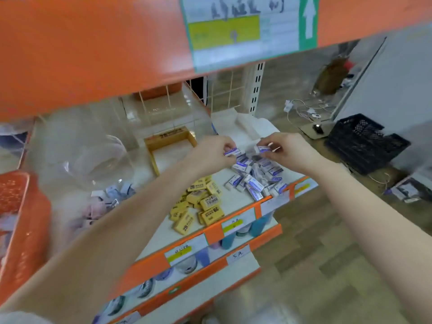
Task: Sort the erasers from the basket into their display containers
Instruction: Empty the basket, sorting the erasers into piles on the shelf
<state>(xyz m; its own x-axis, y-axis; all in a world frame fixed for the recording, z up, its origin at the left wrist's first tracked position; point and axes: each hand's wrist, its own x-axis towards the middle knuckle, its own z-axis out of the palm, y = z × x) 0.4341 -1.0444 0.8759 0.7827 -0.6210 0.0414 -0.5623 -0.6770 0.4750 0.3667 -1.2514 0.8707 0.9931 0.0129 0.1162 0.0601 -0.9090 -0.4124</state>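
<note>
On the shelf lies a heap of several white erasers with blue sleeves [256, 176]. My left hand [216, 152] pinches one white-and-blue eraser [232, 151] just above the heap. My right hand [284, 147] pinches another white-and-blue eraser [263, 148] beside it. A pile of yellow erasers [198, 204] lies nearer the shelf's front edge. An open yellow display box [171, 142] stands behind that pile. A white display box [240, 129] sits behind the blue heap. The orange basket [21, 220] is at the far left.
A clear plastic jar [93, 157] lies on its side left of the yellow box, with pastel erasers [102, 202] below it. An orange shelf [93, 43] hangs overhead. A black crate [367, 142] and cables [304, 111] lie on the floor at right. Lower shelves hold cups.
</note>
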